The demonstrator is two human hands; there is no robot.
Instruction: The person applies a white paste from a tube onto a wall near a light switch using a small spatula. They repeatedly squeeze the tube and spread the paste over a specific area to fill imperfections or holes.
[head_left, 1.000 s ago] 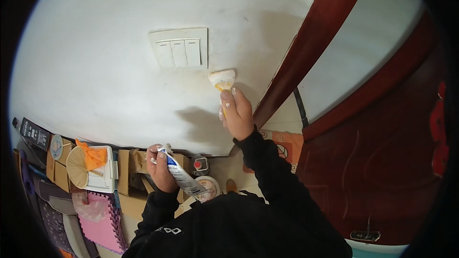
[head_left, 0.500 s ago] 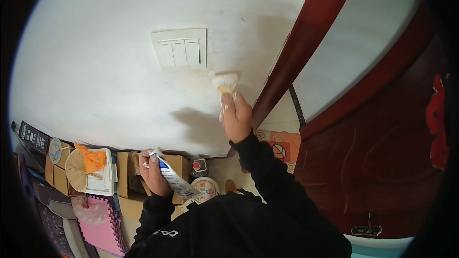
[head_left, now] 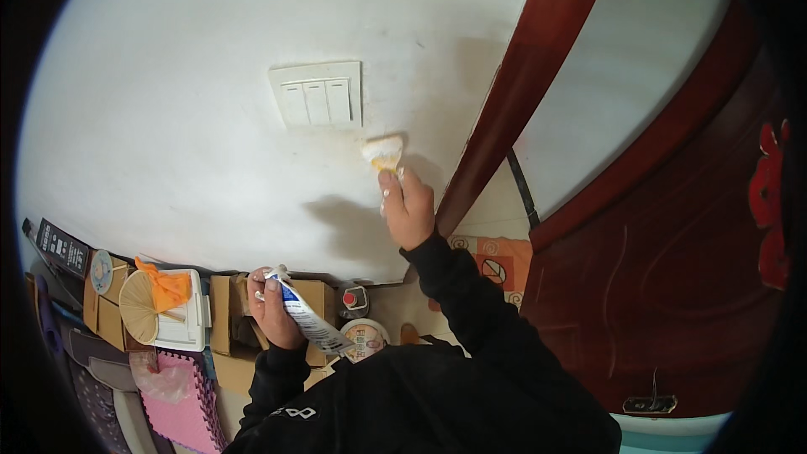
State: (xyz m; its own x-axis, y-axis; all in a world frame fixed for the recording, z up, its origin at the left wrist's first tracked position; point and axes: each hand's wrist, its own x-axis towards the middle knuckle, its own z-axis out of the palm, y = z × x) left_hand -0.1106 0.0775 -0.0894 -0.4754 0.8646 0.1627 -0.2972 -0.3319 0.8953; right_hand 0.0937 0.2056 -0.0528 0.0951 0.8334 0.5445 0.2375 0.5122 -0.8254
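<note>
Gripped in my right hand point(head_left: 408, 210) is a small putty knife point(head_left: 383, 151), its wide blade coated with white paste and laid against the white wall point(head_left: 210, 168). The blade sits just below and right of a three-rocker light switch point(head_left: 316, 94). White paste spots my right fingers. Lower left, my left hand point(head_left: 274, 313) is closed around a white and blue squeeze tube point(head_left: 309, 316), which slants down to the right, clear of the wall. Some white paste is on the left fingers too. Faint yellowish marks show on the wall around the switch.
A dark red door frame point(head_left: 525, 84) rises right of my right hand, with a dark red door point(head_left: 639, 286) beyond. Along the wall's foot stand cardboard boxes point(head_left: 220, 307), a round tub point(head_left: 365, 338), a bottle point(head_left: 355, 300), a round fan point(head_left: 139, 307) and pink foam mats point(head_left: 178, 403).
My right hand and the putty knife have shifted slightly left and down, relative to the switch. The view has tilted a little. My left hand still holds the tube.
</note>
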